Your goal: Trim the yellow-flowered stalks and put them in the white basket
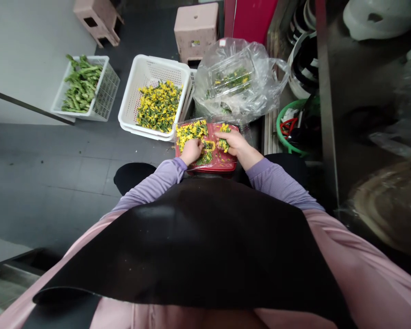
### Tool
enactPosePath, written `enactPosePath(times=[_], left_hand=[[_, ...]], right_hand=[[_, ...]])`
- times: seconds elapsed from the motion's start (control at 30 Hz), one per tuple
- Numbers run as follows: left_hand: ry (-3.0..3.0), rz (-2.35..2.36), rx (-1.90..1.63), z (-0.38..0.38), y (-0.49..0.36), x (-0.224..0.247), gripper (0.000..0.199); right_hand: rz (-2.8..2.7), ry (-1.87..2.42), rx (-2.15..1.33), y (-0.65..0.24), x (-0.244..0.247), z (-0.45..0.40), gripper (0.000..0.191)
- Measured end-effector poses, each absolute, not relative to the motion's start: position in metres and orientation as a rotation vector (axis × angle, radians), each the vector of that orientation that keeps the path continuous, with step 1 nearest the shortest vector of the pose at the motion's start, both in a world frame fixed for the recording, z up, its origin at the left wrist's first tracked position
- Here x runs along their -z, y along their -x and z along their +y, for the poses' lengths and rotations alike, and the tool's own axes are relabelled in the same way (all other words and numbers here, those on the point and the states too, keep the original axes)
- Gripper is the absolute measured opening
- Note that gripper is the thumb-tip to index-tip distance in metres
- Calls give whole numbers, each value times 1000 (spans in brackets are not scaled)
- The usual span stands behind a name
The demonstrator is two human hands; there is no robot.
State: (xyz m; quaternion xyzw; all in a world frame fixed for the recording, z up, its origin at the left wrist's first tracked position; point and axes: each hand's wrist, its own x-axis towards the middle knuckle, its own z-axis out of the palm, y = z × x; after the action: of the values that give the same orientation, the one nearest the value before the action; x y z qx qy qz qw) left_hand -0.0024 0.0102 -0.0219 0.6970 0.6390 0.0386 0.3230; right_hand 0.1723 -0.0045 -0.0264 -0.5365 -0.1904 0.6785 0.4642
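Observation:
My right hand (239,143) is closed around a bunch of yellow-flowered green buds (223,144), held over the right half of an opened clear plastic box (210,129). My left hand (191,152) rests at the box's left half with its fingers curled together; what they hold, if anything, is hidden. Yellow flowers (193,130) fill the back of that half, and greener pieces lie nearer me. Under the box is a red support (212,169), its front edge showing just before my apron.
Ahead stands a white basket (128,100) of yellow flowers (160,106). Left of it, another white basket (106,98) holds green stalks (82,87). A clear bag (263,98) contains plastic boxes. Pink stools (196,27) stand behind; a green basket (281,132) is at right.

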Motion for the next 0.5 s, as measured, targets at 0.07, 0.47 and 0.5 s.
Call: enactPosePath(times=[0.07,0.47,0.5], left_hand=[[-1568,1621,-248,1,7,6,18],[-1426,1404,-442,-20,6,-19,21],[-1381,1387,-439,-20,5,-21,22]], right_hand=[[-541,1355,-1655,-165,28,-10,29],[-543,1248,-1814,-152,15,-25,20],[-554,1243,-1834,-153,15,-25,20]])
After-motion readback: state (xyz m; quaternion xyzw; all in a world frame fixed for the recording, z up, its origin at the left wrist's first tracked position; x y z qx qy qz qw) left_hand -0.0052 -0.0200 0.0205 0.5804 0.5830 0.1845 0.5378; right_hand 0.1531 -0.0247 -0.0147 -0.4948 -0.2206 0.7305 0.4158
